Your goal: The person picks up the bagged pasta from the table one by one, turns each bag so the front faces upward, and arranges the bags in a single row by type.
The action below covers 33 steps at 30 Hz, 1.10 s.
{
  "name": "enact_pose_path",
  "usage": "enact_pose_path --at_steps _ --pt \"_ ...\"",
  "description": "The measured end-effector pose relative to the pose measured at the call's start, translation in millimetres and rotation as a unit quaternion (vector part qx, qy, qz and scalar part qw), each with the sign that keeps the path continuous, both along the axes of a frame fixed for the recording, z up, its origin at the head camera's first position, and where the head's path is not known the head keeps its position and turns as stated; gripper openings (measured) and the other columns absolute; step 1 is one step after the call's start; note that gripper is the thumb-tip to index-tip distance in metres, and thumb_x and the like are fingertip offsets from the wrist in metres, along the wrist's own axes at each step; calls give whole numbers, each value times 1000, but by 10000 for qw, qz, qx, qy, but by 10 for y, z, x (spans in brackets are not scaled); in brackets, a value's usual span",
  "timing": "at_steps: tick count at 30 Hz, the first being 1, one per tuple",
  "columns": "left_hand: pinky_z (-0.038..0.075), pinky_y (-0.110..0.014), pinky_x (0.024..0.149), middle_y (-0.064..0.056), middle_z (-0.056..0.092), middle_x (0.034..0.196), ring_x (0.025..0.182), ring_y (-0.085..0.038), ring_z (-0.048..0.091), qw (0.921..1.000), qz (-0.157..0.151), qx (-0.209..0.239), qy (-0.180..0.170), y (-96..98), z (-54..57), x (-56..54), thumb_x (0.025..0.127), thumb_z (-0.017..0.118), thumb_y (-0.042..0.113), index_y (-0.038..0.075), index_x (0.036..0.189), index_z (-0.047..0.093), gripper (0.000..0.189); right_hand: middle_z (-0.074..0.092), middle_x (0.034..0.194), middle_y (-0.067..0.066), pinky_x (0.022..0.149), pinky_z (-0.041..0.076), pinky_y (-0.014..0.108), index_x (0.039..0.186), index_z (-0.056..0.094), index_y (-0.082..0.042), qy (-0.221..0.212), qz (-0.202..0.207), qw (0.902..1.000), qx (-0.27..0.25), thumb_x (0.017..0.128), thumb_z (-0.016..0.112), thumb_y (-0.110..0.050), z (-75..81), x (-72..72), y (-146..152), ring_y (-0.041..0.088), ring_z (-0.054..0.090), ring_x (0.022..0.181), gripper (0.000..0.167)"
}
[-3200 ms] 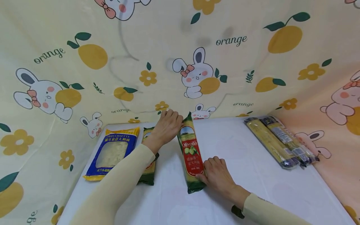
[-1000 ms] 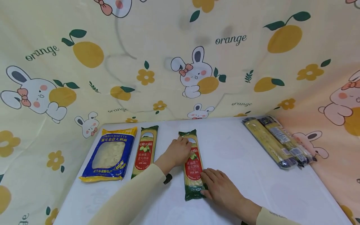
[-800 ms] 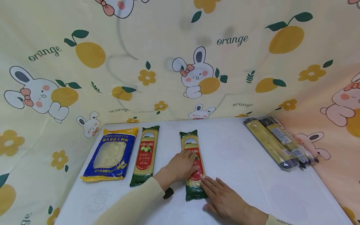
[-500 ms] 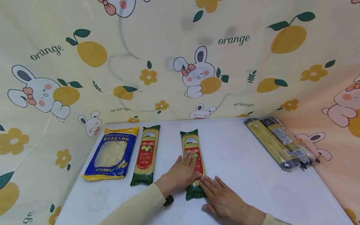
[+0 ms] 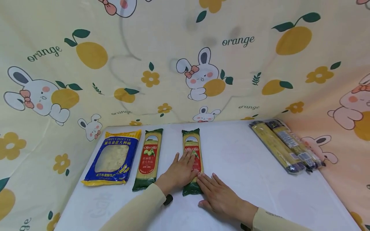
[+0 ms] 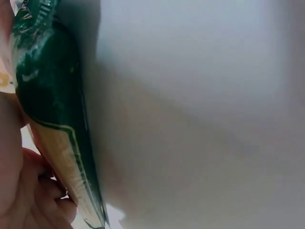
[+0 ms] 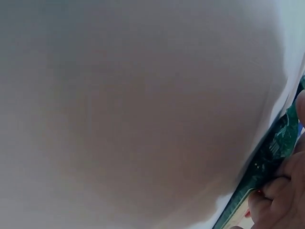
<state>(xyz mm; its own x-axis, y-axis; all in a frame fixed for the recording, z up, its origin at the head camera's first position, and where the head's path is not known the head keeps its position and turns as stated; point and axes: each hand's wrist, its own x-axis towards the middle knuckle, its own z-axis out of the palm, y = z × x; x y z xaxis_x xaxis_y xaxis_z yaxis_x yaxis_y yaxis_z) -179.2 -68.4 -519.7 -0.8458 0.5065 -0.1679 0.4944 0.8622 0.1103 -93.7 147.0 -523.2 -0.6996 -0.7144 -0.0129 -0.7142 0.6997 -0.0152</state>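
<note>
A green-ended Olivoilà spaghetti pack [image 5: 191, 141] lies flat near the middle of the white table. Across its red label rests my left hand [image 5: 180, 170], fingers extended. My right hand [image 5: 218, 195] touches the pack's lower right edge with outstretched fingers, its thumb apart over the cloth. In the left wrist view the green end of the spaghetti pack [image 6: 52, 81] runs down beside the fingers; in the right wrist view its green wrapper [image 7: 271, 152] shows at the right edge. To the left lies a matching spaghetti pack [image 5: 148, 160], parallel and a small gap away.
A blue and yellow orecchiette bag [image 5: 112, 158] lies at the far left of the table [image 5: 237, 150]. Two clear-wrapped packs of long pasta [image 5: 277, 146] [image 5: 295, 141] lie side by side, slanted, at the back right. A printed curtain [image 5: 162, 32] rises behind the table.
Earlier the left hand held the spaghetti pack's raised top end; the pack then came down flat. The left hand slid down onto the label, and the pack has since shifted slightly back and left.
</note>
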Motion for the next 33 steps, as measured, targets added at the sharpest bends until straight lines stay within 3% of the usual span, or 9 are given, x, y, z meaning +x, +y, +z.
enact_pose_path --at_steps 4,12,21,33 --pt "14 -58 130 -12 19 176 165 -28 13 10000 89 28 -2 -86 4 -57 110 40 56 8 168 26 76 44 167 8 124 35 51 159 45 -5 139 61 9999 8 108 45 -59 -15 -70 -128 25 40 155 74" --pt "13 -63 129 -16 21 175 164 -33 15 9991 350 217 -45 -342 3 -96 110 44 51 4 166 28 75 38 169 9 127 30 50 162 40 -6 -252 113 9996 27 109 43 -58 -36 -216 -426 23 33 159 75" --pt "13 -67 128 -16 20 175 164 -33 12 9981 558 256 -98 -612 0 -82 108 49 49 4 166 27 77 31 173 6 129 26 49 165 34 -9 -620 176 9979 102 109 42 -60 -9 -274 -672 20 26 161 77" --pt "8 -64 129 -15 17 176 165 -32 11 9980 578 108 -228 -714 48 -57 110 44 49 6 168 23 76 33 173 3 128 27 53 165 36 -11 -893 204 9958 -72 109 42 -60 63 -288 -730 19 27 161 75"
